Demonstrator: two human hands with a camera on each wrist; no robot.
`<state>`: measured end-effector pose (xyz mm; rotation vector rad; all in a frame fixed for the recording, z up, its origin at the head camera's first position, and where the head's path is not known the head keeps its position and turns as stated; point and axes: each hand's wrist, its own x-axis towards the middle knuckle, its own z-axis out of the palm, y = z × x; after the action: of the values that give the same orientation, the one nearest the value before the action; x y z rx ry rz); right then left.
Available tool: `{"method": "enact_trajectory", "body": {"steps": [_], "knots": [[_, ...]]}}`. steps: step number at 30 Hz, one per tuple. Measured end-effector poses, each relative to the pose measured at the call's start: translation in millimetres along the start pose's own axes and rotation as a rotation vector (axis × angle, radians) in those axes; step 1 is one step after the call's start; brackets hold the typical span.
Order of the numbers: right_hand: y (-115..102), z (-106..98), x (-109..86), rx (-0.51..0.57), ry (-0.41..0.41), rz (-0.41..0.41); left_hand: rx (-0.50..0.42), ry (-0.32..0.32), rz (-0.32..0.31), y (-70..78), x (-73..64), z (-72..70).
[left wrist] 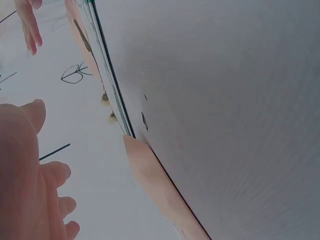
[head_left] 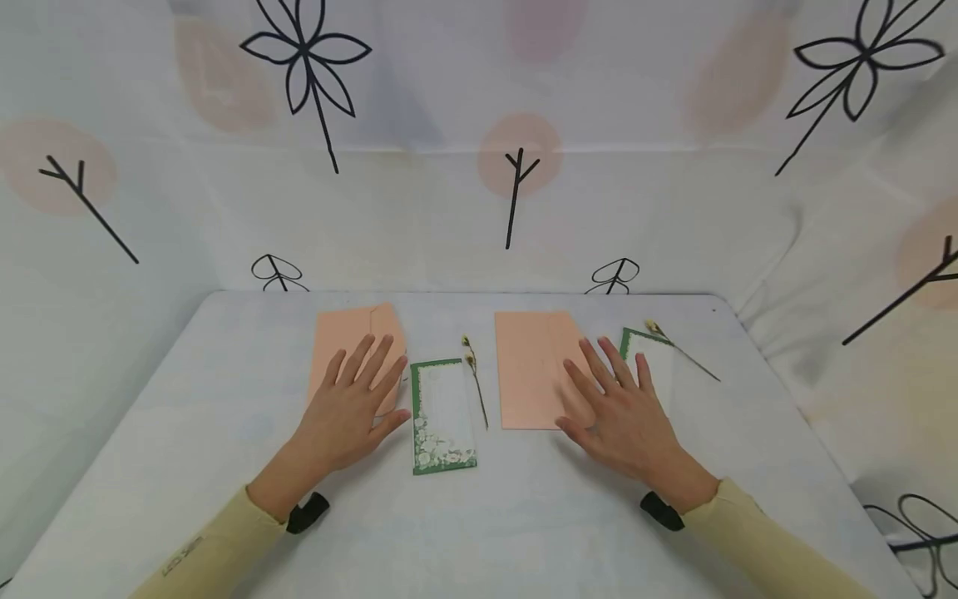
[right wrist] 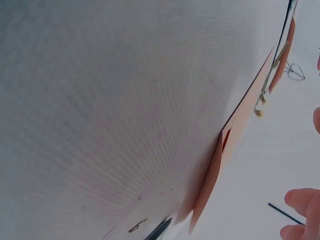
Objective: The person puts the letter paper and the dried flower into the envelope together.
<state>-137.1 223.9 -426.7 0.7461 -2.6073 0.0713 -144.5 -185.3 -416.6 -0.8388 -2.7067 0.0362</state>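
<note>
My left hand (head_left: 346, 420), fingers spread and palm down, hovers over a peach envelope (head_left: 333, 333) at the left. On the other side my right hand (head_left: 627, 423) is spread the same way, overlapping the right edge of a second peach envelope (head_left: 527, 374). It also hides part of a green-bordered card (head_left: 653, 353). Neither hand holds anything. Between the hands lies another green-bordered card (head_left: 447, 408) with white flowers along its lower edge. A thin dried flower sprig (head_left: 476, 378) lies beside it. In the left wrist view, the fingers (left wrist: 59, 174) are apart from the envelope (left wrist: 155, 175).
A second dried sprig (head_left: 692, 360) lies at the right, its head over the card's top edge. All lies on a white-covered table (head_left: 479, 532). Behind it hangs a white cloth backdrop (head_left: 419, 208) with printed leaves and twigs. Dark straps (head_left: 307, 513) circle both wrists.
</note>
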Motion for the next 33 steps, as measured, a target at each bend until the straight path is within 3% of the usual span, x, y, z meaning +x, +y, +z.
{"method": "enact_trajectory", "body": {"steps": [9, 20, 26, 33], "knots": [[-1, -1, 1.2, 0.005, -0.013, 0.021, -0.036, -0.018, -0.009, -0.8, -0.9, -1.8], [-5, -1, 3.8, 0.087, -0.016, 0.039, -0.198, -0.026, -0.044, -0.9, -2.4, -3.9], [-9, 1, 6.4, 0.209, 0.009, 0.042, -0.283, 0.014, -0.06, -2.4, -2.0, -8.8], [-19, -4, 11.1, 0.341, -0.085, 0.142, -0.379, 0.081, -0.083, -6.2, -2.7, -10.1]]}}
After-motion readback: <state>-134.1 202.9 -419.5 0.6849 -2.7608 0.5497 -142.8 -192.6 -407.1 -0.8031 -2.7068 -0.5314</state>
